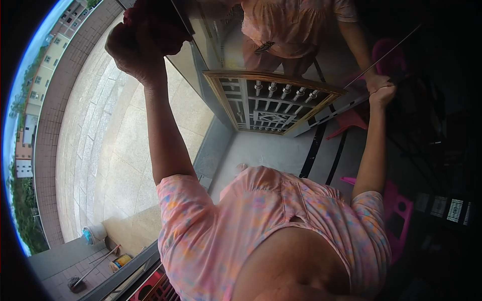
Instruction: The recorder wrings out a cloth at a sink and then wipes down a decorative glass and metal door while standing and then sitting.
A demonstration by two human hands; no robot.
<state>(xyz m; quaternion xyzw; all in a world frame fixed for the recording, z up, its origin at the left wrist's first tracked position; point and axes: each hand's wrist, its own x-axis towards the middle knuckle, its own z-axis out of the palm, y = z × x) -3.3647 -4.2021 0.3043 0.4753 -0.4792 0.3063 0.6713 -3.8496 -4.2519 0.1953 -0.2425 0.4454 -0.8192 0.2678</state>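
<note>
My left hand (130, 52) is raised at the upper left, closed around a dark red cloth (171, 37) at the edge of a glossy, reflective door panel (222, 41). My right hand (382, 92) is raised at the upper right with curled fingers, beside its reflection in the panel. Whether it grips the panel's edge is hard to see. Between my arms, the lower part of the door bears a gold-coloured frame (222, 75) around silver metal bars (271, 116). The panel mirrors a torso in a pink top.
A grey sill (211, 150) borders the pale paving outside (150, 124). At the lower left are a white bucket (96, 232), a yellow container (120, 262) and a mop (77, 285). Pink plastic chairs (401, 210) and a red plastic seat (348, 122) stand on the right.
</note>
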